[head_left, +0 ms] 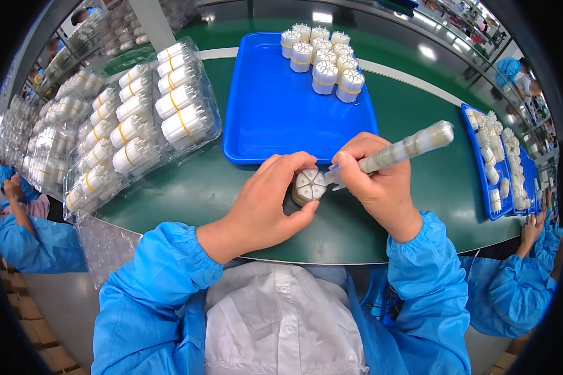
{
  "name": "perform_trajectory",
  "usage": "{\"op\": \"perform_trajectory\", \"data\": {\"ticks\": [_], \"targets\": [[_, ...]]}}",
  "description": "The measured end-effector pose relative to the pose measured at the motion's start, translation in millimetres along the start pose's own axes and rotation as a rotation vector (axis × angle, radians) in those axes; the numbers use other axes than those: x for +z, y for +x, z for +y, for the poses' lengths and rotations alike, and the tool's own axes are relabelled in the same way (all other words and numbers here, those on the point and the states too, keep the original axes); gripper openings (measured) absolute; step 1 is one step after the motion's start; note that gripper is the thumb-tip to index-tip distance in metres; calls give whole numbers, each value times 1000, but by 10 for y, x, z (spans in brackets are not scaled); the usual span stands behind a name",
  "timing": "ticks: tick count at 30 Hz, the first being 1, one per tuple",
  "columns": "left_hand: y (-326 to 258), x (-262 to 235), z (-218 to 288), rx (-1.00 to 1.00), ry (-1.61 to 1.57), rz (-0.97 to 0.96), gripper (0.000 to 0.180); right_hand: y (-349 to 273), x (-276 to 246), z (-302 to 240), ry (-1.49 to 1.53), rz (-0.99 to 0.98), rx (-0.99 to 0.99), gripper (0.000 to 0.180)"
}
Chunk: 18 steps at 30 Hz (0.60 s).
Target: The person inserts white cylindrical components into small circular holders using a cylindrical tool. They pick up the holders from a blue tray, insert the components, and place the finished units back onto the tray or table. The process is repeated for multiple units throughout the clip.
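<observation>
On green belt, left hand (pixel 266 203) grips white cylinder (pixel 308 185); right hand (pixel 375 178) perhaps pressing tool (pixel 406 147).

Bright blue smock with elastic-gathered cuffs on both sleeves, open over a white buttoned garment; bare hands

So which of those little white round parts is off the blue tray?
The small white round part gripped by the left hand on the green table.

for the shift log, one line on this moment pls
left hand steadies round white part | right hand holds pen-like tool at it | blue tray behind
</observation>
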<state>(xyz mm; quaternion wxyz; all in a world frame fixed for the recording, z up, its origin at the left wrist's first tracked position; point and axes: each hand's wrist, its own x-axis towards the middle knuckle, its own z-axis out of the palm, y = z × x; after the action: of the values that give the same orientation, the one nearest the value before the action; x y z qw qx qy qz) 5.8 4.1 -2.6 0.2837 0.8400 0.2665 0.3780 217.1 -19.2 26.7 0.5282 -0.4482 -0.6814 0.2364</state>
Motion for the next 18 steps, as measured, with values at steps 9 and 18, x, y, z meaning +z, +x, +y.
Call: {"op": "perform_trajectory", "data": {"ticks": [9,18], "targets": [[41,-9,31,24,86,8,64,-61,81,61,-28,-66,22,12],[-34,14,-3,-13,-17,-4,67,-13,10,16,-27,-17,-2,12]]}}
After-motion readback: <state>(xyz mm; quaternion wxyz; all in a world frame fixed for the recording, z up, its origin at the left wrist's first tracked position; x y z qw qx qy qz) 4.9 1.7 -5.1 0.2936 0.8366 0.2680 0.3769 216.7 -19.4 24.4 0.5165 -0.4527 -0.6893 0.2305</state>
